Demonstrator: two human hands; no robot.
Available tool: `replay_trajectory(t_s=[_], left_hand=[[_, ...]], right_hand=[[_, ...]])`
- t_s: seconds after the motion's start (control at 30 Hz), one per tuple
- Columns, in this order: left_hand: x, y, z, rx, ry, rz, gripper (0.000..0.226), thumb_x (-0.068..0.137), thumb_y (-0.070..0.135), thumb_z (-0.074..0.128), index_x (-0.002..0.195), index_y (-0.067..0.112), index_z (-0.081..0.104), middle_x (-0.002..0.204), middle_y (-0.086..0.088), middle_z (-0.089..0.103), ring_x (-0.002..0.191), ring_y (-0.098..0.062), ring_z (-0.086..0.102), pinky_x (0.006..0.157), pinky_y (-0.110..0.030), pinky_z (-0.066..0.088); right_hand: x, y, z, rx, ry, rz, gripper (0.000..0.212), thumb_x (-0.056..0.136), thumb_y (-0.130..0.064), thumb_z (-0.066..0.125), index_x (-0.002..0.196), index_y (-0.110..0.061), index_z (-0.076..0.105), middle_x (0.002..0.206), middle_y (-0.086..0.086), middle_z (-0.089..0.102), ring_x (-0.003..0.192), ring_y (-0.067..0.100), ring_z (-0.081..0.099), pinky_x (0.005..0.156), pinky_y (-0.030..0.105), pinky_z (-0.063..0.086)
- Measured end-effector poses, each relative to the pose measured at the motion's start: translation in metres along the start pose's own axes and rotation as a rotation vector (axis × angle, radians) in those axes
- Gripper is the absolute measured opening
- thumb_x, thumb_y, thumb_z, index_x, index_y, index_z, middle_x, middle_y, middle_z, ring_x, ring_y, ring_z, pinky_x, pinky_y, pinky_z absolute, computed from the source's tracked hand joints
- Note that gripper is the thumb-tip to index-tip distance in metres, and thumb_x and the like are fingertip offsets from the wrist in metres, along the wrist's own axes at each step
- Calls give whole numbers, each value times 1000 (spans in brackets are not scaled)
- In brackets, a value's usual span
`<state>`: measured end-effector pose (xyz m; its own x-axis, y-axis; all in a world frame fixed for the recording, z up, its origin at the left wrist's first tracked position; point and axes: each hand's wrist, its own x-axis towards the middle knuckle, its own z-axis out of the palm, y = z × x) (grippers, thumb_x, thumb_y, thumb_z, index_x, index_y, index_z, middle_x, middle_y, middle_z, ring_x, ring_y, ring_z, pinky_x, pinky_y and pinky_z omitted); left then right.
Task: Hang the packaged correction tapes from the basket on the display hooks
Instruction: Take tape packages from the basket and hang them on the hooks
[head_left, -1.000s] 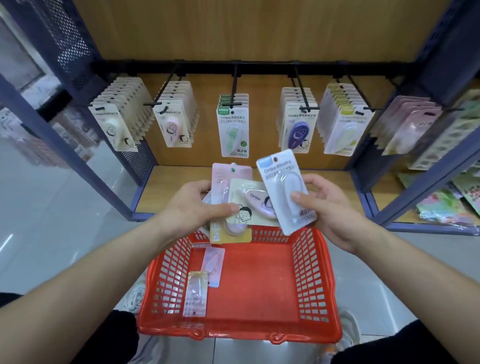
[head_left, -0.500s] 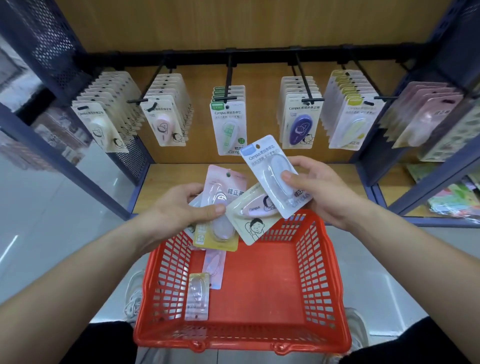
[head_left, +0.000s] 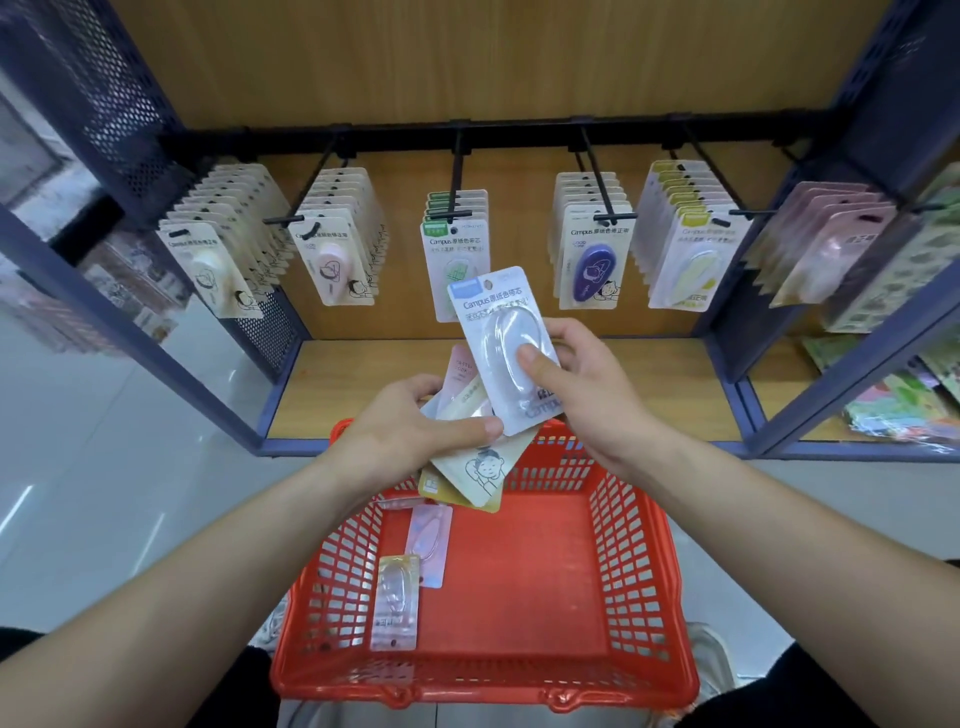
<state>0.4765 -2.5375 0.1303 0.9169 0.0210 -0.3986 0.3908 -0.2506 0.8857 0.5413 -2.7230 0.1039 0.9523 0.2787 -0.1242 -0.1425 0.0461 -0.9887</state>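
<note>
My right hand pinches a blue-topped white correction tape pack, held upright just below the middle hook's green-topped packs. My left hand grips a fanned stack of several packs, a cream one with a cartoon figure on top. Below both hands stands the red basket. Two packs lie at its left side: a pink one and a clear one. Black display hooks jut from a rail, each carrying a row of packs.
A wooden shelf board lies under the hooks, framed by blue metal posts. Purple tape packs and yellow ones hang right of centre, cream and pink ones to the left. More stationery fills the bay at the right.
My right hand has lifted the blue-topped pack up and toward the middle hook. My left hand's stack has tilted and dropped lower over the basket's far rim.
</note>
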Motion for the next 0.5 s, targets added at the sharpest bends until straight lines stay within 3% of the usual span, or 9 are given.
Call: replay_trajectory(t_s=[0.1, 0.17, 0.23, 0.33, 0.5], left_hand=[[0, 4, 3, -11, 53, 13, 36, 78, 24, 87, 110, 22, 70, 83, 7, 80, 71, -11, 77, 57, -19, 55], [0, 7, 3, -41, 111, 27, 35, 78, 22, 87, 108, 23, 69, 79, 9, 79, 65, -10, 75, 51, -17, 53], [1, 9, 2, -95, 174, 38, 40, 78, 22, 87, 113, 21, 67, 81, 7, 79, 66, -15, 76, 51, -22, 55], [1, 10, 1, -131, 229, 62, 46, 77, 23, 88, 118, 20, 66, 88, 2, 80, 72, -20, 78, 56, -29, 59], [2, 13, -1, -164, 325, 127, 36, 79, 25, 86, 110, 24, 67, 89, 8, 79, 73, -12, 77, 55, -21, 55]], right_hand=[[1, -3, 5, -2, 83, -27, 16, 99, -22, 65, 113, -18, 59, 108, 3, 72, 96, 13, 70, 84, 35, 58], [2, -6, 5, -4, 162, -24, 16, 99, -24, 65, 112, -17, 58, 100, -4, 69, 84, 3, 67, 77, 25, 54], [2, -8, 2, 22, 214, 17, 21, 99, -26, 65, 114, -14, 58, 99, -3, 69, 85, 7, 68, 80, 30, 55], [1, -12, -5, 141, 204, 136, 26, 98, -23, 66, 120, -11, 59, 114, 9, 72, 105, 27, 71, 96, 47, 56], [-4, -16, -18, 179, 251, 163, 21, 99, -15, 63, 119, -9, 58, 116, 11, 72, 102, 30, 72, 89, 49, 57]])
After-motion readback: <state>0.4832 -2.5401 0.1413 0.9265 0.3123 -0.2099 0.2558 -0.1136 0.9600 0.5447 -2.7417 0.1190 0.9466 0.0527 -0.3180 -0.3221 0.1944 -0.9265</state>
